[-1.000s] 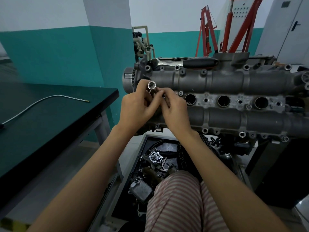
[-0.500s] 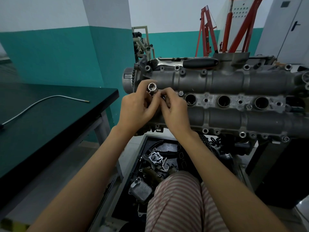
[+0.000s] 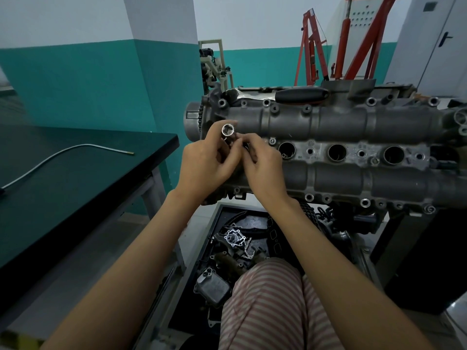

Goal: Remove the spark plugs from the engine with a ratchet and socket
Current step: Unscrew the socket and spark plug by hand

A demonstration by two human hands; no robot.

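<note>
Head view: both hands hold as before at engine (image 3: 353, 147) front, little changed.
Left hand (image 3: 204, 168) fingers pinch socket (image 3: 228, 129), raised slightly; right hand (image 3: 262, 170) fingertips pinch its lower end.

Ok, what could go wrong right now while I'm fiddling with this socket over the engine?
1. The shiny metal socket, pinched between left hand and right hand, might slip into the parts tray below.
2. Anything small dropped could fall into the open round plug wells.
3. The black-handled ratchet lying on the grey engine could slide off.
</note>
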